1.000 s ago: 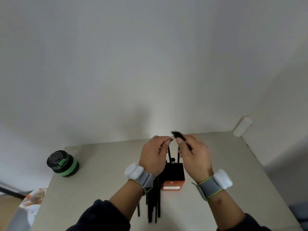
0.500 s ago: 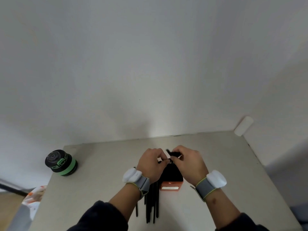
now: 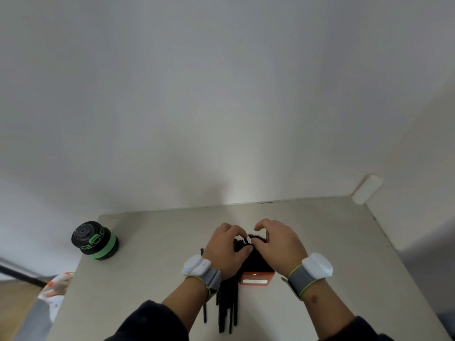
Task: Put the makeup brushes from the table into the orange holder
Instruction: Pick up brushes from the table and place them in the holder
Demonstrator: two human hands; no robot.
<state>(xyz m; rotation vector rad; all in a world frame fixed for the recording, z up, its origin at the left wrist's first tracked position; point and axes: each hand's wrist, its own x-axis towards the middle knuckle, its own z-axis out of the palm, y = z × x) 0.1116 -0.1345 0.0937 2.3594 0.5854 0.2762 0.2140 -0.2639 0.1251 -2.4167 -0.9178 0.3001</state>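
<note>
Inside orange holder (image 3: 256,279): black brushes (image 3: 256,238).

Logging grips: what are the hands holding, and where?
Both hands, left and right, pinch brushes near their bristle ends above the holder.

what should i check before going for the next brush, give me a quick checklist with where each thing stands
1. Orange holder upright on the table: ok.
2. Brush heads seated in the holder's top: they sit above it between both hands, but how deep cannot tell.
3. Left hand free to reach: not ok, fingertips pinched at the brush tops.
4. Right hand free: cannot tell, fingers curled over the brush heads, contact hidden.
5. Brushes left on the table: ok to pick, a black bundle lies just left of the holder, partly under the left wrist.
6. Black and green canister out of the way: ok, far left, apart from the work.
</note>
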